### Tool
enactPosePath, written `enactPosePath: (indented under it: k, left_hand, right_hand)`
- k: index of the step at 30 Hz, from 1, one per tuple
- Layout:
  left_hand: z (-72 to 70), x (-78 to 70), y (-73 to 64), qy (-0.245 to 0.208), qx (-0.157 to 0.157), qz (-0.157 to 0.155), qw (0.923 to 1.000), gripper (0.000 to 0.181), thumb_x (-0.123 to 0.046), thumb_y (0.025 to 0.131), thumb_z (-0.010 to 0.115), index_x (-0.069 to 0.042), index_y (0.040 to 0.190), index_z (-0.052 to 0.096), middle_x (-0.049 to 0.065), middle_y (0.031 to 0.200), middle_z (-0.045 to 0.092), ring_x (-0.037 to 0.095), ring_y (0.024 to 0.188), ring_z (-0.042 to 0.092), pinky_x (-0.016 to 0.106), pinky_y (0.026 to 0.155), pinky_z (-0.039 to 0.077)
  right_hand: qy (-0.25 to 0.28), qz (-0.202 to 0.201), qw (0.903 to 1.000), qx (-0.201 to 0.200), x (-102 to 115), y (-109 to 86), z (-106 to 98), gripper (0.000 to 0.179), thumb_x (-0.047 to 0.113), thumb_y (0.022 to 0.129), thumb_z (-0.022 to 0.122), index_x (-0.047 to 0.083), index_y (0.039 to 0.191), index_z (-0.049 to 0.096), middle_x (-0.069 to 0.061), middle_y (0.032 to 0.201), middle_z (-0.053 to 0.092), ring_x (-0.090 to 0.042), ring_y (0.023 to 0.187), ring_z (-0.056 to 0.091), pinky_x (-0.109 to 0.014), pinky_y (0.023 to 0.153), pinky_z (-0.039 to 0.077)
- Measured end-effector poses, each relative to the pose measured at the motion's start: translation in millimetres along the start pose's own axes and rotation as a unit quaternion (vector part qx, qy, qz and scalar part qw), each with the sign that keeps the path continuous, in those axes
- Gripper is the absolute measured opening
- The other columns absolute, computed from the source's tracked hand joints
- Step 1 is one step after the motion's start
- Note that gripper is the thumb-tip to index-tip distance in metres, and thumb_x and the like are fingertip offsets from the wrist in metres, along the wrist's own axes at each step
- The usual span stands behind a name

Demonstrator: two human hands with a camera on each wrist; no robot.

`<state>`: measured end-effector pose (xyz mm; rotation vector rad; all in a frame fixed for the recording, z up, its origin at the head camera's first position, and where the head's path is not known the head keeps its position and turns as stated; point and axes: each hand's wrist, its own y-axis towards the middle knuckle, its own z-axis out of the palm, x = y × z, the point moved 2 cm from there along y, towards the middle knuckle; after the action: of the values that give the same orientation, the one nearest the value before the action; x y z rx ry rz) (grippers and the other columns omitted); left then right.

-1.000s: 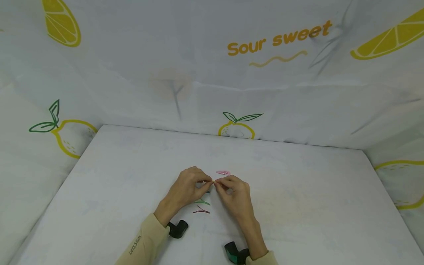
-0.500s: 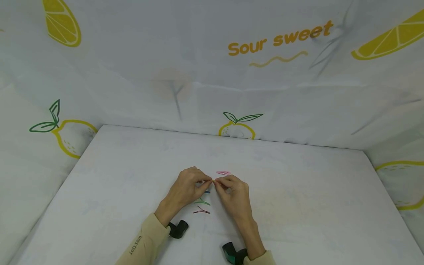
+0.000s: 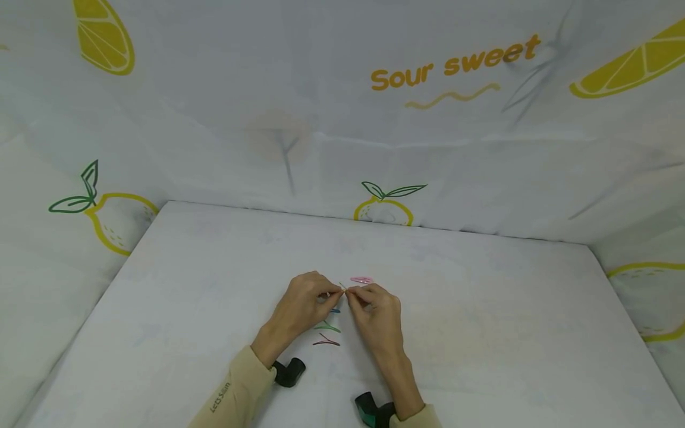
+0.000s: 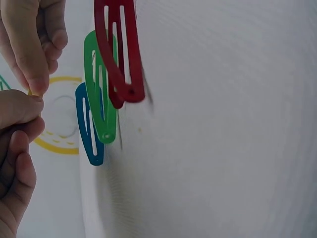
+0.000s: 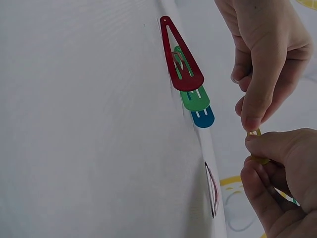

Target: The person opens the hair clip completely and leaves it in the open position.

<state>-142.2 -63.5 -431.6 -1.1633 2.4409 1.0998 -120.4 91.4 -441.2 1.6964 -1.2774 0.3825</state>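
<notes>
Clips in red (image 3: 326,342), green (image 3: 326,326) and blue (image 3: 335,310) lay open at 6 o'clock, pink (image 3: 361,279) untouched, while both hands (image 3: 342,306) pinched a yellow clip (image 5: 256,146).

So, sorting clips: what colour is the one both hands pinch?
Yellow clip, clearest in the right wrist view.

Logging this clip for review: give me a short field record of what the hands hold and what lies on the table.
left hand: pinches one end of a small yellow hair clip, above the table
right hand: pinches the other end of the same clip
pink hair clip: flat on the table, just beyond the hands
blue hair clip, green hair clip, red hair clip: in a row on the table, sprung open, between the wrists
backdrop: white cloth printed with lemons and "Sour sweet"
</notes>
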Motion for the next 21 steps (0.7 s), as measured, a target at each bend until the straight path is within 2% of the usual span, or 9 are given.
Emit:
enactPosePath:
  k: [11,21]
  left_hand:
    - [-1.1,2.3,-1.3,-0.001,0.013,-0.006,0.9999,0.006,-0.006,0.076,0.073,-0.01,0.079,0.075,-0.004,0.073,0.069,0.006,0.067,0.059,0.015,0.061,0.046]
    - [-7.8,9.2,-1.5,0.012,0.016,-0.011,0.9997,0.007,-0.006,0.076,0.073,-0.012,0.079,0.075,-0.006,0.073,0.068,0.005,0.067,0.058,0.017,0.061,0.046]
  right_hand:
    - [0.006,0.005,0.9999,0.011,1.8,1.2,1.4,0.005,0.0,0.074,0.075,0.004,0.077,0.074,0.001,0.07,0.064,-0.003,0.059,0.057,-0.021,0.052,0.049]
    - [0.022,0.011,0.9994,0.025,1.7,2.3,2.7,0.014,0.0,0.074,0.074,0.001,0.088,0.073,-0.004,0.076,0.067,-0.006,0.061,0.06,-0.022,0.054,0.051]
